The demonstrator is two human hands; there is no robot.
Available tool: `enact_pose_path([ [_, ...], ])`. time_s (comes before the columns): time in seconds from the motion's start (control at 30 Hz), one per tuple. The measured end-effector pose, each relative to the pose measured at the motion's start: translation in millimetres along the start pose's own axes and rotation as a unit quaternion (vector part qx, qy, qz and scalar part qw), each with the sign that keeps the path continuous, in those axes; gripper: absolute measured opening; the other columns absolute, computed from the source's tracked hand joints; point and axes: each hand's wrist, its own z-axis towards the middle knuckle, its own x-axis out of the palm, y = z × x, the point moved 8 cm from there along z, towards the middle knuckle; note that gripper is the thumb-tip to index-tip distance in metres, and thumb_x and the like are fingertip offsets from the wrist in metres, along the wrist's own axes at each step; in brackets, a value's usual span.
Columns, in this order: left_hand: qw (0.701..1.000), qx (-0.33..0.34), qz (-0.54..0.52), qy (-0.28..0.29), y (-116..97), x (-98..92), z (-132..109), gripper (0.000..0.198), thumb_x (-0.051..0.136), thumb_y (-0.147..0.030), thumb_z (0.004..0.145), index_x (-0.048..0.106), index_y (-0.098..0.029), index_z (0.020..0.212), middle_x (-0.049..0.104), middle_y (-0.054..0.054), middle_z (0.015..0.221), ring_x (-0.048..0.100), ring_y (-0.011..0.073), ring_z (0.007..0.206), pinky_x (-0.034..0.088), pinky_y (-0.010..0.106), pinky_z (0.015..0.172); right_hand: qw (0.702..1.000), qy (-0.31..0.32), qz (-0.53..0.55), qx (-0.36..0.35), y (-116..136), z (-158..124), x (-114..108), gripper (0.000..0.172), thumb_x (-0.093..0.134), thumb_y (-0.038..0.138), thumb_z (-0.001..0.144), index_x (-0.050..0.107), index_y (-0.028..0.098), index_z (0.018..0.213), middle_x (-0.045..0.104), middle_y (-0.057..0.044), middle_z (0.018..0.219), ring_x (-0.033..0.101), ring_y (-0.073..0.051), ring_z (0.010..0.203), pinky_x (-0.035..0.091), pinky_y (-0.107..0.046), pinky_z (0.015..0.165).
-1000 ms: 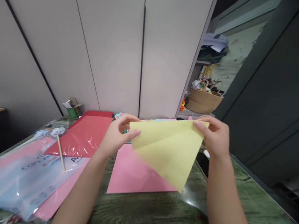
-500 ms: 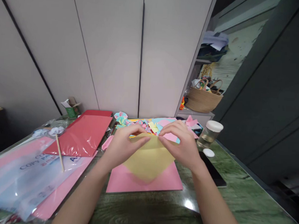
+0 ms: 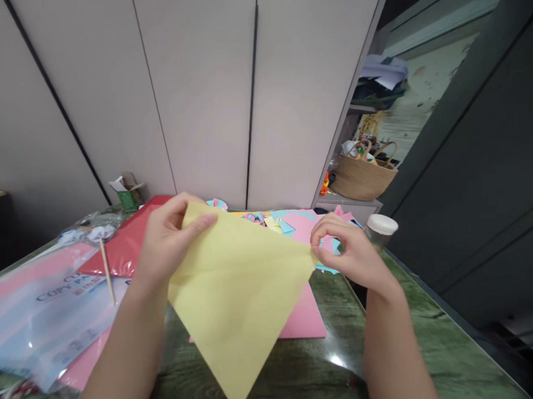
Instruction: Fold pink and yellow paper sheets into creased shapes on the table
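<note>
The person is holding a yellow paper [image 3: 235, 293], folded into a triangle, up in the air above the green surface [image 3: 441, 363], with its long edge running across the top and its point hanging down toward the camera. The left hand [image 3: 165, 248] is closing its grip on the upper left corner, thumb in front and fingers behind, while the right hand [image 3: 353, 254] is pinching the upper right corner between thumb and fingertips. Holding it by the two far corners is likely keeping the fold edge taut and straight, so the layers are lying flat against each other instead of sagging. Beneath the sheet a pink paper [image 3: 305, 314] is lying flat on the surface, partly hidden by the yellow one. To the left, a red sheet in clear wrap [image 3: 116, 251] is overlapping a plastic pack of copy paper [image 3: 41, 313], and a thin wooden stick [image 3: 108, 272] is resting across them. Behind the hands a heap of coloured paper scraps [image 3: 287, 221] is sitting against the cabinet doors [image 3: 210, 89], and a small jar with a white lid [image 3: 381, 228] is standing just beyond the right hand. A woven basket [image 3: 363, 175] is sitting on a shelf farther back.
</note>
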Motion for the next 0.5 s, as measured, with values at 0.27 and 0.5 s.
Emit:
enact_pose_path([
  [0.27,0.996,-0.01,-0.081,0.039,11,-41.1,23,0.022,0.072,-0.03,0.069,0.054,-0.017,0.073,0.057,-0.004,0.065,0.053,0.0075,0.058,0.04,0.018,0.053,0.986,-0.003,0.13,0.107,-60,-3,-17,0.011,0.058,0.028,0.078,0.057,0.02,0.071,0.058,-0.001,0.077,0.053,-0.015,0.076,0.042,-0.031,0.075],
  [0.5,0.936,0.049,-0.179,0.298,39,42.0,21,0.037,0.076,-0.045,0.062,0.052,-0.018,0.055,0.056,0.001,0.059,0.056,0.0154,0.061,0.047,0.034,0.066,0.851,0.235,0.427,0.196,-33,6,154,0.048,0.021,0.053,0.093,0.045,0.025,0.124,0.064,-0.007,0.105,0.064,-0.017,0.089,0.052,-0.036,0.072],
])
